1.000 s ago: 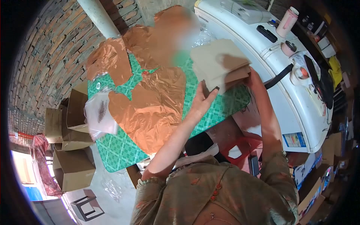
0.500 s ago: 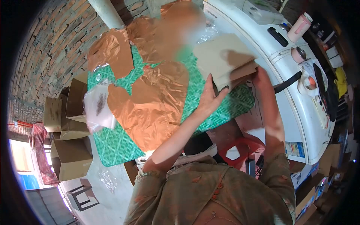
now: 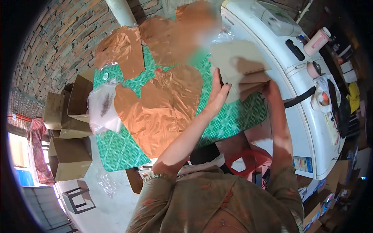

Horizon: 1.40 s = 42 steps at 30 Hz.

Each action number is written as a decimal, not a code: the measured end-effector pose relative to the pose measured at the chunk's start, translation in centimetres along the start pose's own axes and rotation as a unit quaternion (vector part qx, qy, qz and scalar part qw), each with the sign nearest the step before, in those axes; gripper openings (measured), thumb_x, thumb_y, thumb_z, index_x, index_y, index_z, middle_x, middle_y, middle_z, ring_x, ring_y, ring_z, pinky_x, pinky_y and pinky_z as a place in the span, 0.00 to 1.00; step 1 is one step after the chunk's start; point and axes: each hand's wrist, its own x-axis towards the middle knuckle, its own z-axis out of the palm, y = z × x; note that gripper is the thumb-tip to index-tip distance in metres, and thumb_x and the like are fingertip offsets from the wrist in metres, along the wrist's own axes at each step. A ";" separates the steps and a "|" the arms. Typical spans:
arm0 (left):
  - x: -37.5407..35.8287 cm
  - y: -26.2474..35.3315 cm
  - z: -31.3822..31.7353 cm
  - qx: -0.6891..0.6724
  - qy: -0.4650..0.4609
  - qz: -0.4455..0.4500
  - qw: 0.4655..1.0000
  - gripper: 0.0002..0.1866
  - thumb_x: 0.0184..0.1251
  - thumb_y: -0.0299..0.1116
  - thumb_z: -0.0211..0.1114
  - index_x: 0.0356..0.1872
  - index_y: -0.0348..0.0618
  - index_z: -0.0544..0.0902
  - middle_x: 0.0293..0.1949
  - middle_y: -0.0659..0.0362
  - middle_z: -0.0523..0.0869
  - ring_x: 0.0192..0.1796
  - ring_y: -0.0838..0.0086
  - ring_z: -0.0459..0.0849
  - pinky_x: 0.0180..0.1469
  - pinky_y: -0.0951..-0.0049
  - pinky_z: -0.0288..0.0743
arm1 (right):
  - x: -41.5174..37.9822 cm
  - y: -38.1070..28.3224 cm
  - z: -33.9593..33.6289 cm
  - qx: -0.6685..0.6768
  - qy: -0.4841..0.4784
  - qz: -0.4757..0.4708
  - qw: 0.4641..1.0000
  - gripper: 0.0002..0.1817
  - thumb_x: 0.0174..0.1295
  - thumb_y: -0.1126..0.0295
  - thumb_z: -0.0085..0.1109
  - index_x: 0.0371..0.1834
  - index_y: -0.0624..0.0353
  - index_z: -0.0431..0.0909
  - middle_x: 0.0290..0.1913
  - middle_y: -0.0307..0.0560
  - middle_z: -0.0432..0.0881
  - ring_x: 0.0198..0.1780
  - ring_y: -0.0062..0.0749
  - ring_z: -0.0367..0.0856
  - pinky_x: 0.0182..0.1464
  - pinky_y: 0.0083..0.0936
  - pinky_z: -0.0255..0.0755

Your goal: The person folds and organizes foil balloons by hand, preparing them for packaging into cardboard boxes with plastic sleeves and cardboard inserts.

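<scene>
A stack of flat brown cardboard pieces (image 3: 233, 52) lies at the right end of the table, its lower right layers fanned apart. My left hand (image 3: 218, 93) is at the stack's left edge, fingers stretched out and thumb apart. At the right corner, my right hand (image 3: 269, 90) has its fingers curled around the cardboard edges; shadow and the pieces partly hide them. Left of my left hand, a large crinkled copper-coloured foil sheet (image 3: 163, 105) is spread over the green plaid tablecloth (image 3: 120, 153).
More copper foil (image 3: 120, 50) lies at the table's far side. Clear plastic bags (image 3: 105, 106) rest on its left part. Open cardboard boxes (image 3: 72, 159) stand to the left. A white fridge-like appliance (image 3: 303, 101) borders the right side, with a pink bottle (image 3: 316, 42) on it.
My left hand has shifted slightly left and up, its thumb moving off the top of the stack to its edge. The right hand stays at the right corner, where the layers look more fanned.
</scene>
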 end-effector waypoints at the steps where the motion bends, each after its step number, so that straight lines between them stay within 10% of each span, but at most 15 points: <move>1: 0.1 0.2 0.0 -0.003 -0.011 0.000 1.000 0.50 0.74 0.41 0.57 0.87 0.31 0.41 0.89 0.39 0.42 0.91 0.53 0.39 0.89 0.61 0.35 | 0.0 0.1 -0.4 -0.018 0.003 -0.010 1.000 0.25 0.81 0.53 0.52 0.73 0.53 0.77 0.69 0.45 0.81 0.68 0.41 0.79 0.67 0.47 0.75; 9: -0.3 1.3 -1.0 0.128 -0.042 -0.023 0.991 0.54 0.78 0.62 0.59 0.89 0.39 0.42 0.89 0.36 0.40 0.91 0.50 0.37 0.89 0.58 0.38 | -4.7 0.7 0.3 -0.003 0.009 -0.034 0.999 0.23 0.81 0.58 0.53 0.69 0.61 0.79 0.64 0.50 0.85 0.64 0.43 0.84 0.64 0.43 0.80; 18: -2.1 3.8 -4.2 0.195 0.004 0.060 0.979 0.46 0.79 0.53 0.65 0.85 0.36 0.56 0.86 0.37 0.55 0.88 0.47 0.52 0.88 0.54 0.49 | -5.9 0.7 -3.7 -0.106 -0.059 -0.079 0.989 0.20 0.82 0.59 0.53 0.65 0.63 0.79 0.58 0.46 0.85 0.58 0.39 0.85 0.66 0.38 0.77; 22: -2.9 6.1 -13.6 0.454 0.025 0.208 0.866 0.39 0.77 0.53 0.66 0.80 0.39 0.70 0.84 0.40 0.61 0.87 0.43 0.55 0.87 0.46 0.49 | -17.5 1.9 4.2 -0.270 0.185 -0.379 0.866 0.12 0.83 0.64 0.54 0.56 0.59 0.82 0.51 0.42 0.84 0.48 0.29 0.81 0.51 0.25 0.76; 27: -5.7 6.4 -22.1 0.630 0.004 0.136 0.765 0.38 0.79 0.57 0.63 0.81 0.49 0.70 0.85 0.48 0.62 0.87 0.42 0.53 0.85 0.34 0.44 | -23.1 4.8 15.5 -0.408 0.029 -0.566 0.716 0.06 0.77 0.75 0.61 0.52 0.63 0.83 0.44 0.47 0.86 0.47 0.39 0.84 0.51 0.32 0.78; 35: -8.0 2.9 -22.7 0.722 0.010 0.081 0.687 0.38 0.82 0.65 0.48 0.85 0.57 0.66 0.85 0.50 0.62 0.88 0.46 0.53 0.85 0.31 0.41 | -10.3 7.8 33.0 -0.546 -0.168 -0.579 0.581 0.18 0.69 0.61 0.70 0.58 0.56 0.85 0.53 0.55 0.87 0.53 0.56 0.84 0.57 0.50 0.78; 42: -8.1 3.4 -22.5 0.707 0.014 0.089 0.701 0.38 0.82 0.64 0.48 0.84 0.55 0.67 0.85 0.50 0.64 0.88 0.46 0.53 0.86 0.32 0.36 | 2.5 13.0 42.1 -0.755 -0.093 -0.383 0.523 0.44 0.75 0.36 0.49 0.89 0.44 0.55 0.86 0.64 0.55 0.84 0.77 0.48 0.81 0.75 0.40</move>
